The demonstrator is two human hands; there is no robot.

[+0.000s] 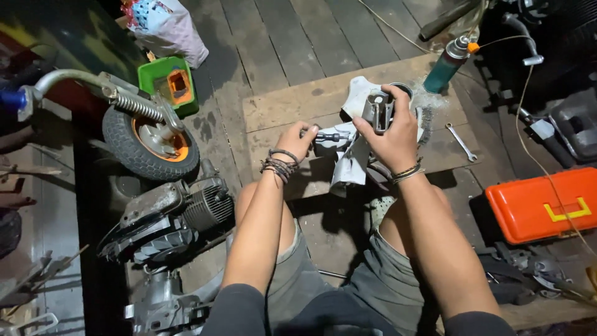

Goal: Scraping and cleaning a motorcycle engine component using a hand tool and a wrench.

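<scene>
Gripping tight over the wooden board point(292, 99)!
Right hand point(388, 134) clenched the metal part point(377, 112); left hand point(294, 142) grasped the tool point(329, 136). A slip could have gouged knuckles.

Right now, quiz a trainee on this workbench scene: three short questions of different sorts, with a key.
1. True or false: the right hand grips a grey metal part over a white rag.
2. Multiple choice: the orange toolbox lies A) to the person's right, B) beside the small wheel, C) on the wooden board.
3. Fill in: the left hand holds a tool with a dark ____.

Key: 1 true; 2 A; 3 handle.
</scene>
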